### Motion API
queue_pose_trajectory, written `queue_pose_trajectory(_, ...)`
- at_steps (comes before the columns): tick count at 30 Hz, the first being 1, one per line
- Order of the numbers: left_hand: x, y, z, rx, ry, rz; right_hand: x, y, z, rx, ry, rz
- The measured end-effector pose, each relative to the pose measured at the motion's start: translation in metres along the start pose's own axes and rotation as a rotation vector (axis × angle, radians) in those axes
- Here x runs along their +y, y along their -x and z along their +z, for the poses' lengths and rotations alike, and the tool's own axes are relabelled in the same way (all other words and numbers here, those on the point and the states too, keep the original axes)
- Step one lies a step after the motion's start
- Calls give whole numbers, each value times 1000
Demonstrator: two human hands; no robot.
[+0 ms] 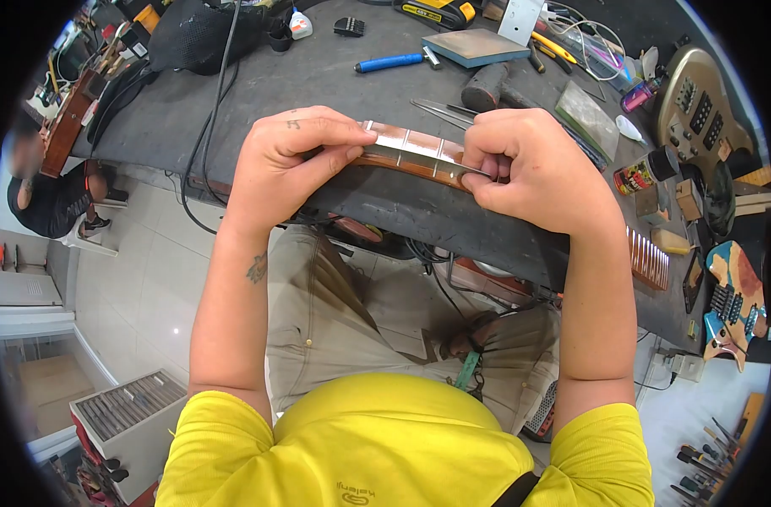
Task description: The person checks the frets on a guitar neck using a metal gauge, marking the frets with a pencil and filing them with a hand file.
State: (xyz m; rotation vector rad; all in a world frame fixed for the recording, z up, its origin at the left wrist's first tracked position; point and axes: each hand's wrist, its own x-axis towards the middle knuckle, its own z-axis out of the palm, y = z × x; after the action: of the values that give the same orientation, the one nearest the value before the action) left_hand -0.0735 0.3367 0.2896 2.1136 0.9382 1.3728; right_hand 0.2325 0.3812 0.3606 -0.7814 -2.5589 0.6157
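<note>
A wooden guitar fretboard (416,145) with bright metal frets lies across the near edge of the dark workbench, between my two hands. A thin dark strip (419,160) runs along its near side; what it is made of I cannot tell. My left hand (305,152) pinches the strip's left end between thumb and fingers, close to the frets. At the other end my right hand (520,165) is closed, with its thumb and curled fingers pinching the strip. Both hands hide parts of the fretboard's ends.
On the workbench (318,76) are a blue-handled tool (389,63), a flat block (474,48), a dark hammer (487,89), and a labelled jar (645,171). Guitar bodies (698,106) stand at right. A cable (206,127) crosses the left side. A seated person (51,198) is at far left.
</note>
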Motion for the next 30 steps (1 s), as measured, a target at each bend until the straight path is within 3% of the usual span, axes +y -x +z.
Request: queue_pose_trajectory(30,-1,1,1,19,-8,7,1,0,2,-10,3,-2)
